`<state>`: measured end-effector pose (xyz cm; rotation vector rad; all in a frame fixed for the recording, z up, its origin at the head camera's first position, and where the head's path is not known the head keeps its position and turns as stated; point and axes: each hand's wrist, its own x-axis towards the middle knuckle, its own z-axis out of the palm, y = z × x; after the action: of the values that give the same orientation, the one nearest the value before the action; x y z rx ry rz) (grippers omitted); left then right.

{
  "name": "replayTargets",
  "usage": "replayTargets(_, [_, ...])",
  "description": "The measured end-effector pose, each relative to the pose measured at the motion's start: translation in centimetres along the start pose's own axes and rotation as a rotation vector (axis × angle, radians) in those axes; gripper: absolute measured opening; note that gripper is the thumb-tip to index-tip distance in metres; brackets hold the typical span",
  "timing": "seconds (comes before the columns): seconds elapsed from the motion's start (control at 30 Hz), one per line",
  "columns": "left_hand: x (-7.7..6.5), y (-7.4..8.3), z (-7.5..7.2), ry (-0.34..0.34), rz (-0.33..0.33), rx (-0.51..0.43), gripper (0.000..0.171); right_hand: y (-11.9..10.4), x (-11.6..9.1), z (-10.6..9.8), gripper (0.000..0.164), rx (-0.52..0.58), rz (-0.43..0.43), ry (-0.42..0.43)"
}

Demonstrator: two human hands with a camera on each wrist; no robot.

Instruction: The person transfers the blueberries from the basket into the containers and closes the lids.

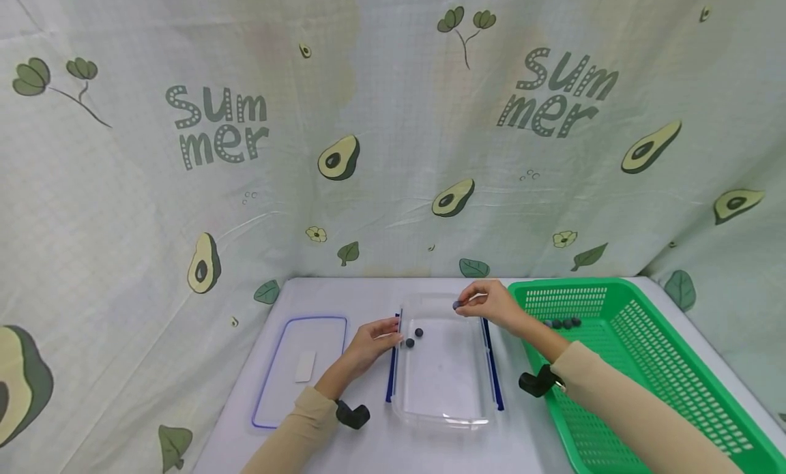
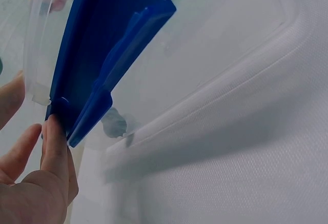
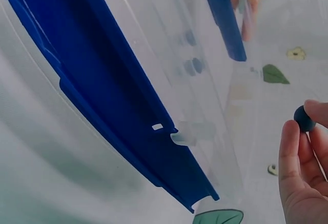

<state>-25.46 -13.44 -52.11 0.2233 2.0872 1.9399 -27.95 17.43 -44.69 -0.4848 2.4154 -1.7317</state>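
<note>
A clear plastic box (image 1: 442, 382) with blue side latches (image 2: 110, 44) stands uncovered on the table. Two dark balls, one a dark ball (image 1: 410, 343), lie inside near its left wall. My left hand (image 1: 372, 343) holds that wall, its fingertips at the rim and the blue latch. Over the box's far right corner, my right hand (image 1: 489, 302) pinches a small dark blue ball (image 3: 304, 118) between thumb and fingers. In the right wrist view this ball shows smooth and round, above the rim.
A green basket (image 1: 651, 385) on the right holds several dark balls (image 1: 566, 322) by its far left corner. To the left lies a clear lid (image 1: 274, 385) with a blue-purple edge and a white rectangle. A printed curtain (image 1: 393, 119) hangs behind the white table (image 1: 368, 447).
</note>
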Motion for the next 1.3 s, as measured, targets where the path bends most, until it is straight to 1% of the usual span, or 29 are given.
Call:
replayTargets(0.17, [0.0,0.0,0.0,-0.003,-0.002,-0.003,0.057,0.3,-0.1,0.1,0.021,-0.013,0.017,-0.008])
replayTargets(0.3, [-0.1,0.2,0.0,0.002,-0.004,0.017,0.057,0.4,-0.1,-0.1,0.022,-0.012,-0.005,0.002])
replayTargets(0.5, [-0.2,0.4,0.1,0.009,-0.005,0.013,0.056,0.0,-0.3,-1.1,0.023,0.017,-0.026,0.016])
replayTargets(0.67, [-0.2,0.3,0.0,0.015,-0.014,0.024,0.057,-0.3,-0.7,-2.2,0.026,0.020,0.002,0.045])
replayTargets(0.87, [-0.2,0.4,0.0,0.011,-0.016,0.013,0.056,-0.7,-1.5,-4.1,0.029,0.022,0.033,0.095])
replayTargets(1.13, [0.0,0.2,0.0,0.016,-0.019,0.018,0.054,-0.7,-2.9,-6.7,0.041,-0.022,0.074,0.181])
replayTargets(1.3, [0.0,0.1,0.0,0.015,-0.014,0.014,0.055,-0.2,-3.9,-8.1,0.043,-0.068,0.086,0.205])
